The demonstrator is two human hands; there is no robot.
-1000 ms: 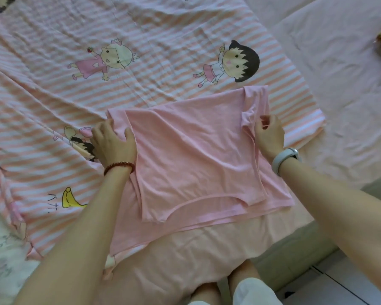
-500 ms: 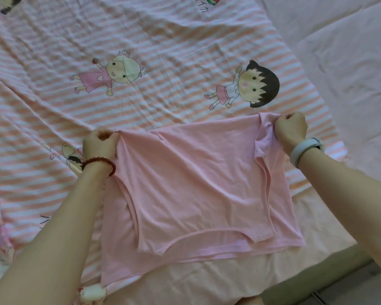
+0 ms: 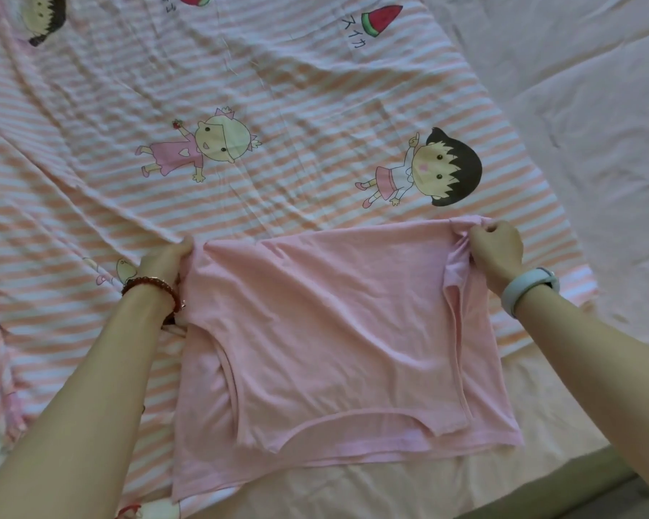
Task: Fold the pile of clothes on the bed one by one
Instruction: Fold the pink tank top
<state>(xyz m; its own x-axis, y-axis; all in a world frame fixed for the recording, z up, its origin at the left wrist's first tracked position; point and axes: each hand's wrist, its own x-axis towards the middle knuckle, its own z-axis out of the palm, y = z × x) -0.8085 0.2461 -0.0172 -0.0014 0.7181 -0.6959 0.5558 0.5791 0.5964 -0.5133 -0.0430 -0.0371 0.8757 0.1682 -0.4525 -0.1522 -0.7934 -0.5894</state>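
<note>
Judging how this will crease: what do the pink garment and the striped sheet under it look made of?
Plain pink folded garment: looks like thin, matte jersey knit; it drapes limply and bunches where the hands grip. Pink-and-white striped cartoon-print bedsheet: probably woven cotton, matte, holding fine sharp wrinkles.

We wear a dark red beaded bracelet (image 3: 151,287) on our bare left forearm and a pale grey-blue smooth wristband (image 3: 528,287) on our bare right one.
</note>
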